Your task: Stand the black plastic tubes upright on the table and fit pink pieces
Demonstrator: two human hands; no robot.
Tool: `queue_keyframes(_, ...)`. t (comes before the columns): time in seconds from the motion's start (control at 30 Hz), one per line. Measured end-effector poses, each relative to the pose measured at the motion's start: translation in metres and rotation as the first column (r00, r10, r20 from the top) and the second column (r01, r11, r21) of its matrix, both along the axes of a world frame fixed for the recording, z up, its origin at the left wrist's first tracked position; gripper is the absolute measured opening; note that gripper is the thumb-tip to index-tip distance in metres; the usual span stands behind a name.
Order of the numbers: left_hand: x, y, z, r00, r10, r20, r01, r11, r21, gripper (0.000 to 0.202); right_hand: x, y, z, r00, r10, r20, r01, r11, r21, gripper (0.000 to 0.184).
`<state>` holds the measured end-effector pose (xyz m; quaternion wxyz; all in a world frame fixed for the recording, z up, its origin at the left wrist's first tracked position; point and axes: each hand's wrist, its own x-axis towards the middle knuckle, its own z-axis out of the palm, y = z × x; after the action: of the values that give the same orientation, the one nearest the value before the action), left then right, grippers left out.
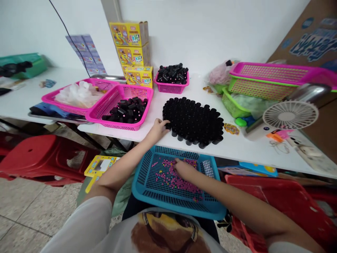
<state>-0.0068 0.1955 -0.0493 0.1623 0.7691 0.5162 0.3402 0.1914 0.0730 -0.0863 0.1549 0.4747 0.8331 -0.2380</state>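
My left hand [157,128] rests on the white table [184,88] with its fingertips touching the left edge of a cluster of upright black tubes [193,121]. My right hand [184,169] reaches down into a blue basket [147,191] on my lap. Its fingers are curled into a scatter of small pink pieces [171,179]; whether they hold one is hidden.
A pink basket of loose black tubes [126,109] sits left of the cluster, and a smaller pink basket of tubes [172,79] stands behind it. Yellow boxes [134,52] are stacked at the wall. Green and pink baskets [263,80] and a small fan [289,114] lie right. A red stool [39,158] stands left.
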Motion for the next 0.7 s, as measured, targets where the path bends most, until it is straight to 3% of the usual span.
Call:
queue_keyframes(0.07,-0.005,0.0,0.002,1.0,0.0,0.02,0.0,1.0,-0.008,0.039,-0.001,-0.004,0.009,0.997,0.0,-0.074,0.002,1.0,0.031,0.015)
queue_keyframes(0.13,-0.015,-0.006,0.006,0.999,-0.03,0.036,0.031,0.999,-0.024,0.035,-0.002,-0.008,0.021,0.982,0.012,-0.186,-0.002,0.999,0.05,0.018)
queue_keyframes(0.27,-0.039,-0.025,0.013,0.981,-0.18,0.068,0.187,0.976,-0.11,0.031,-0.01,0.0,0.049,0.897,0.007,-0.442,0.043,0.994,0.103,0.022)
queue_keyframes(0.43,-0.056,-0.04,0.007,0.967,-0.191,0.169,0.216,0.965,-0.148,0.035,-0.035,0.045,0.065,0.544,-0.082,-0.835,0.361,0.921,0.144,0.018)
queue_keyframes(0.57,-0.056,-0.042,0.0,0.96,-0.18,0.214,0.213,0.966,-0.145,0.039,-0.051,0.065,0.062,0.517,-0.148,-0.843,0.468,0.874,0.133,0.015)
queue_keyframes(0.7,-0.055,-0.042,-0.001,0.955,-0.177,0.239,0.216,0.965,-0.146,0.065,-0.05,0.061,0.061,0.48,-0.241,-0.844,0.485,0.874,0.026,0.023)
